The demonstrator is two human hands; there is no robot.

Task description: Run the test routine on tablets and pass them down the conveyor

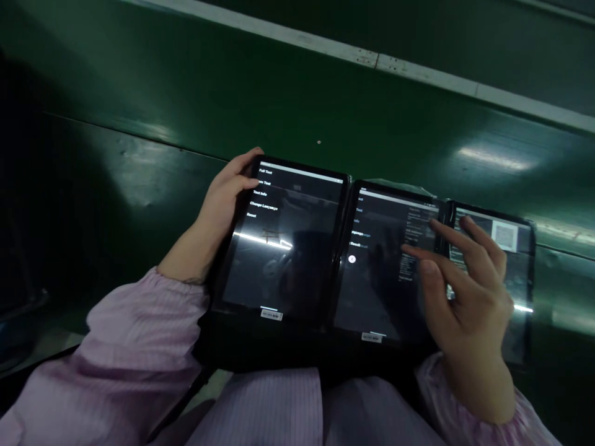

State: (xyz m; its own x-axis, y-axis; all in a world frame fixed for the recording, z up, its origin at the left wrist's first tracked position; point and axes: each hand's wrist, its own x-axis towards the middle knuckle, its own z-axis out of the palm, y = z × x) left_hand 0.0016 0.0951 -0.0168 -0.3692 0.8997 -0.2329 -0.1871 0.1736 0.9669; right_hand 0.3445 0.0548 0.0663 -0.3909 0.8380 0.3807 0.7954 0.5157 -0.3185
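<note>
Three dark tablets lie side by side in front of me, screens lit. My left hand point(222, 197) grips the upper left edge of the left tablet point(297, 266), thumb on the front; its screen lists "Full Test", "Test Info", "Change Language" and "Reset". Over the right part of the middle tablet point(372, 291) is my right hand point(471, 291), fingers apart and holding nothing. Its index fingertip is at the screen, where two menu pages overlap; contact I cannot tell. The right tablet point(518, 285), partly hidden behind this hand, displays a square code.
A green work surface point(279, 111) with dents and glare stretches beyond the tablets. A pale strip point(325, 48) crosses it at the back. Small white labels point(271, 314) sit near the lower edges of the left and middle tablets. Clear film shows at the middle tablet's top.
</note>
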